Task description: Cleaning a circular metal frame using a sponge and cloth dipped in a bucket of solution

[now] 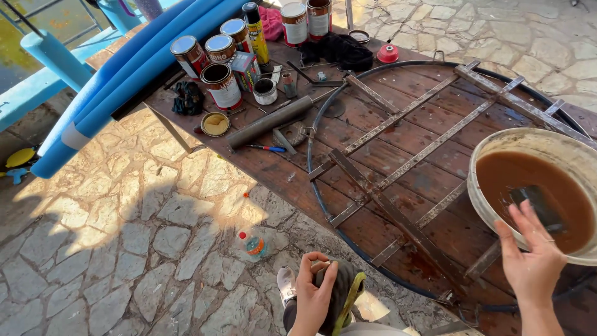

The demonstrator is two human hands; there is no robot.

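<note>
My left grip [313, 287] was closed tight round a dark, soft glove with a yellow-green cuff [343, 294], down by my knee. My right grip [533, 253] hung spread open, fingertips at the near rim of the pale, grubby bucket [497, 146] of brown liquid, where one dark flat piece [538, 204] sat half sunk. Far ahead on the table [273, 165]: seven round tins [222, 85].
</note>
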